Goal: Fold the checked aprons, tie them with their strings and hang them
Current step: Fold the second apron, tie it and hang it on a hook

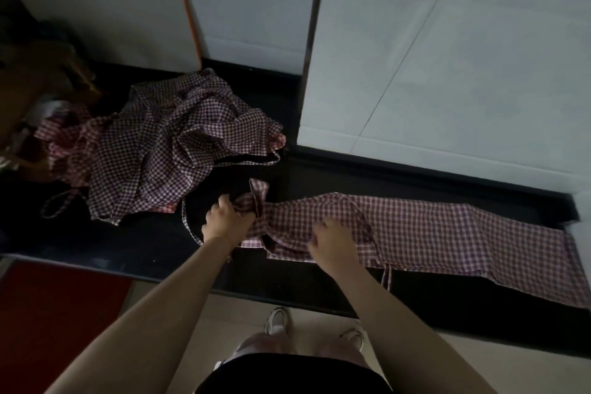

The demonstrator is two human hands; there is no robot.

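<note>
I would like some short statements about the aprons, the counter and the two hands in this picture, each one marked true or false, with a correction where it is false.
1. The folded apron lies as a long strip on the dark counter. True.
2. The left hand grips the bunched end of the strip. True.
3. The right hand hangs beside the body, away from the cloth. False: it rests on the strip, with its fingers curled on the fabric.
4. The pile of aprons to the left is neatly folded. False: it is a crumpled heap.
5. The aprons are plain blue. False: they are checked, in a reddish and white pattern.
</note>
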